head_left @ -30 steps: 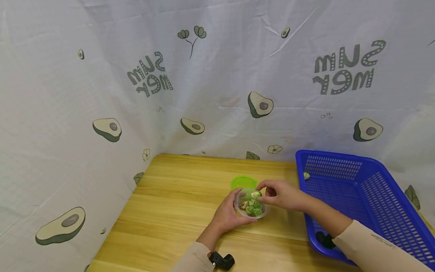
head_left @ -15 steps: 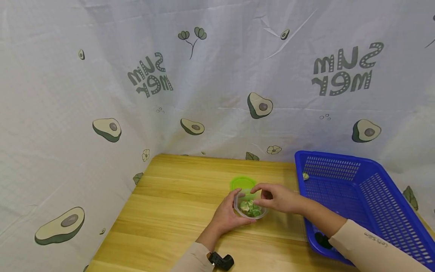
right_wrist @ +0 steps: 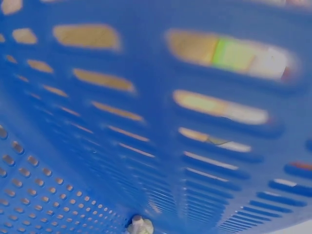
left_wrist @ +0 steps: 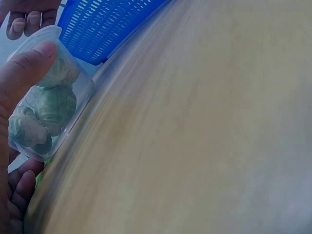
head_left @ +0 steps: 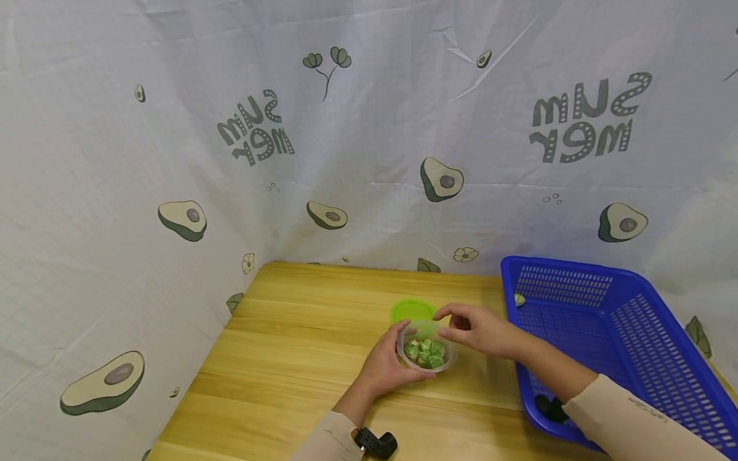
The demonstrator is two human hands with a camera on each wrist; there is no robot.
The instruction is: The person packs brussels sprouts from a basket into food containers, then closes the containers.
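The left hand (head_left: 387, 362) grips the tub (left_wrist: 84, 92), with its thumb on the near side and its fingers around the left side. The tub is clear, tilts slightly and holds several sprouts (head_left: 425, 353). The right hand (head_left: 475, 330) is at the tub's right rim; its thumb and index finger are moderately spread, with nothing visible between them. Contact with the rim cannot be determined. The green lid (head_left: 409, 307) lies on the table (head_left: 288, 333) just behind the tub, which partly overlaps it. The blue basket (head_left: 567, 260) is to the right, beneath the right forearm. 1 loose sprout (head_left: 519, 299) sits inside at its far left corner. A printed sheet (head_left: 369, 128) hangs behind the table.
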